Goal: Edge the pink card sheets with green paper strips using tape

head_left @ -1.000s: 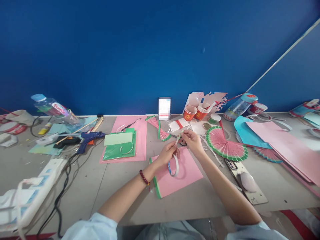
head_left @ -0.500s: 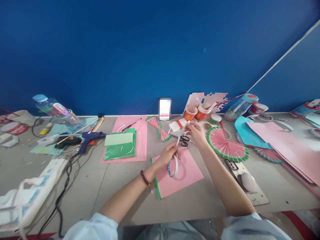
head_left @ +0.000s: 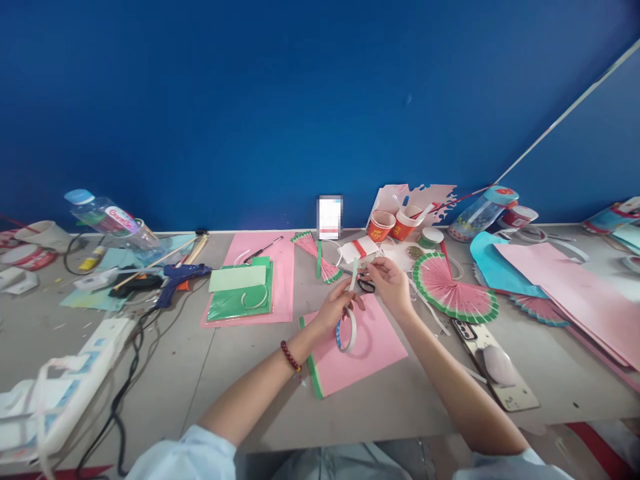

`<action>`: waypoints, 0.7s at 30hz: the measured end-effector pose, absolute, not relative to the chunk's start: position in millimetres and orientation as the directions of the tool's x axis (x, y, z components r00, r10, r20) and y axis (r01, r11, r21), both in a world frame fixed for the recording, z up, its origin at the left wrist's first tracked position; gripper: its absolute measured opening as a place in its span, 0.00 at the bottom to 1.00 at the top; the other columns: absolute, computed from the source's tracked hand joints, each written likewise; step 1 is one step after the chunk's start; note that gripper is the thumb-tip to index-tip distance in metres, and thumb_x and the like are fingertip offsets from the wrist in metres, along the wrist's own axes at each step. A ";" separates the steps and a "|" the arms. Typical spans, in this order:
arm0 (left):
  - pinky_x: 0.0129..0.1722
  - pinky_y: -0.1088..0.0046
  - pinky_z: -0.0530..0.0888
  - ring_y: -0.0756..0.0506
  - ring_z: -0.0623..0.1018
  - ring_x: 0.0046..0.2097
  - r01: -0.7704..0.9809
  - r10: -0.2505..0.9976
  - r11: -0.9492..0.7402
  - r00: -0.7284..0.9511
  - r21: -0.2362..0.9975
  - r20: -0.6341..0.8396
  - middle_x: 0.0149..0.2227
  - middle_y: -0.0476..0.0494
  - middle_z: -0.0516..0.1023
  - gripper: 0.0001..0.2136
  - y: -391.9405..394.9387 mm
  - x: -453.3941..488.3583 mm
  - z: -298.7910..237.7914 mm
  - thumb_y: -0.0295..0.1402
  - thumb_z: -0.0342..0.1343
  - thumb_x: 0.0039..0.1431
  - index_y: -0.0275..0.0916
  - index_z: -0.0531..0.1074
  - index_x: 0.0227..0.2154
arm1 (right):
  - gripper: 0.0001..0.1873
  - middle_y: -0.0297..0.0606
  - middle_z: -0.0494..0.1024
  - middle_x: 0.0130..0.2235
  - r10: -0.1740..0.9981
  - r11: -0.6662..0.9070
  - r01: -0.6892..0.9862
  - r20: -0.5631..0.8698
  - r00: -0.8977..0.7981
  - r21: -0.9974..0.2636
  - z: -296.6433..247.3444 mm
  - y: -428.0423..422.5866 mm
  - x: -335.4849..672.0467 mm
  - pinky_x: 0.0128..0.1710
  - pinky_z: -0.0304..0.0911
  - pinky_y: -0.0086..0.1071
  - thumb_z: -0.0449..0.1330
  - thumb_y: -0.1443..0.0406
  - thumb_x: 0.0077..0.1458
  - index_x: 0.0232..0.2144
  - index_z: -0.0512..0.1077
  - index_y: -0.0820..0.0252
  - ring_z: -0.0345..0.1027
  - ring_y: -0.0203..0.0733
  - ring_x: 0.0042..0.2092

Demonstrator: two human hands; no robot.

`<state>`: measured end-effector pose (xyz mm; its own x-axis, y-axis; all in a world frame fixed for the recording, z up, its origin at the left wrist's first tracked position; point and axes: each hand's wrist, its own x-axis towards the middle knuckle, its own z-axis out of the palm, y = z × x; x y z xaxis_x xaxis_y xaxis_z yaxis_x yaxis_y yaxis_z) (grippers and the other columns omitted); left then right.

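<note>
My left hand is closed on a white roll of tape, held upright over a pink sheet with a green edge. A short strip of tape sticks up from the roll. My right hand is closed, its fingertips pinching near the top of that strip. Black scissors lie on the table just behind my hands.
A watermelon paper fan lies to the right, a smaller folded fan behind. Green sheets on pink paper and a blue glue gun sit left. Paper cups, a phone and a power strip are also on the table.
My right hand stretched the tape strip back toward the paper cups, then came forward again to the roll. My left hand kept the roll in place.
</note>
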<state>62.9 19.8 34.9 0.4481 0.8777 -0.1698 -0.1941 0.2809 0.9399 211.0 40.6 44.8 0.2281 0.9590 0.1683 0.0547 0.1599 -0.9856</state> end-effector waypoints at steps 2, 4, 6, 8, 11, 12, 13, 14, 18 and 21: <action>0.22 0.78 0.56 0.52 0.64 0.25 -0.192 0.882 0.281 0.437 0.940 -0.175 0.23 0.50 0.72 0.23 18.6 62.7 36.3 0.36 0.49 0.54 0.37 0.63 0.54 | 0.08 0.39 0.78 0.33 0.935 0.230 0.205 0.274 0.223 -0.951 41.4 31.2 208.0 0.36 0.72 0.36 0.59 0.60 0.52 0.32 0.71 0.59 0.75 0.42 0.35; 0.23 0.77 0.57 0.52 0.65 0.25 -0.191 0.888 0.277 0.425 0.942 -0.175 0.24 0.49 0.72 0.22 18.4 62.5 36.6 0.36 0.49 0.54 0.37 0.64 0.53 | 0.06 0.40 0.79 0.36 0.884 0.330 0.396 0.427 0.187 -0.857 38.9 24.4 205.7 0.40 0.71 0.37 0.58 0.63 0.53 0.32 0.73 0.58 0.74 0.42 0.37; 0.24 0.77 0.58 0.52 0.66 0.26 -0.195 0.891 0.272 0.422 0.942 -0.169 0.25 0.48 0.72 0.22 19.0 62.4 36.2 0.36 0.50 0.53 0.37 0.64 0.52 | 0.05 0.40 0.79 0.38 0.809 0.429 0.545 0.574 0.122 -0.720 36.9 20.6 204.3 0.41 0.71 0.37 0.57 0.66 0.53 0.31 0.74 0.57 0.74 0.43 0.40; 0.24 0.77 0.59 0.51 0.67 0.26 -0.201 0.889 0.271 0.428 0.941 -0.165 0.24 0.49 0.71 0.22 20.3 62.2 35.4 0.36 0.50 0.53 0.37 0.64 0.52 | 0.06 0.40 0.79 0.38 0.738 0.497 0.624 0.672 0.061 -0.603 34.4 18.9 203.6 0.41 0.71 0.36 0.56 0.68 0.54 0.30 0.74 0.55 0.74 0.42 0.40; 0.23 0.77 0.59 0.52 0.67 0.25 -0.206 0.885 0.269 0.439 0.941 -0.156 0.23 0.50 0.70 0.22 22.1 61.9 33.8 0.35 0.51 0.53 0.36 0.64 0.52 | 0.08 0.40 0.79 0.40 0.680 0.539 0.675 0.733 0.004 -0.503 28.7 17.8 203.7 0.40 0.72 0.35 0.55 0.69 0.55 0.32 0.74 0.54 0.74 0.41 0.40; 0.23 0.76 0.59 0.52 0.67 0.25 -0.210 0.886 0.269 0.436 0.940 -0.156 0.23 0.50 0.70 0.22 22.5 61.9 33.2 0.35 0.51 0.53 0.37 0.65 0.52 | 0.09 0.40 0.79 0.40 0.667 0.547 0.686 0.745 -0.010 -0.480 26.4 17.5 204.0 0.40 0.72 0.34 0.55 0.69 0.55 0.32 0.74 0.54 0.74 0.41 0.40; 0.23 0.76 0.59 0.52 0.67 0.25 -0.215 0.889 0.271 0.429 0.938 -0.159 0.23 0.50 0.70 0.22 22.8 61.9 32.5 0.35 0.51 0.53 0.37 0.65 0.52 | 0.09 0.40 0.79 0.40 0.654 0.555 0.693 0.756 -0.023 -0.460 24.1 17.3 204.3 0.40 0.72 0.34 0.54 0.70 0.55 0.33 0.74 0.54 0.74 0.41 0.41; 0.24 0.76 0.59 0.52 0.67 0.25 -0.218 0.891 0.277 0.422 0.936 -0.165 0.23 0.50 0.70 0.23 23.0 61.8 31.7 0.35 0.52 0.52 0.37 0.65 0.52 | 0.10 0.40 0.79 0.41 0.641 0.564 0.697 0.767 -0.033 -0.442 21.8 17.1 204.7 0.40 0.72 0.34 0.54 0.71 0.55 0.34 0.74 0.55 0.74 0.41 0.41; 0.23 0.76 0.59 0.52 0.67 0.25 -0.220 0.891 0.290 0.419 0.932 -0.178 0.23 0.50 0.69 0.24 23.5 61.7 28.4 0.37 0.53 0.51 0.37 0.65 0.53 | 0.10 0.40 0.79 0.41 0.606 0.598 0.688 0.794 -0.051 -0.412 15.1 16.4 205.3 0.43 0.72 0.34 0.55 0.72 0.54 0.34 0.75 0.56 0.74 0.41 0.42; 0.23 0.77 0.59 0.52 0.66 0.25 -0.223 0.890 0.280 0.426 0.934 -0.165 0.24 0.50 0.68 0.26 23.8 61.8 26.4 0.38 0.53 0.52 0.37 0.64 0.54 | 0.10 0.39 0.79 0.41 0.652 0.579 0.665 0.757 -0.032 -0.471 14.6 15.4 204.0 0.44 0.72 0.37 0.56 0.71 0.53 0.34 0.75 0.54 0.74 0.42 0.43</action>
<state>61.8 23.8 26.4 0.4257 0.8897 -0.1650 -0.2226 0.2797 0.9339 204.0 15.4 14.6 -0.0316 0.6521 0.7574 0.6650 0.5794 -0.4711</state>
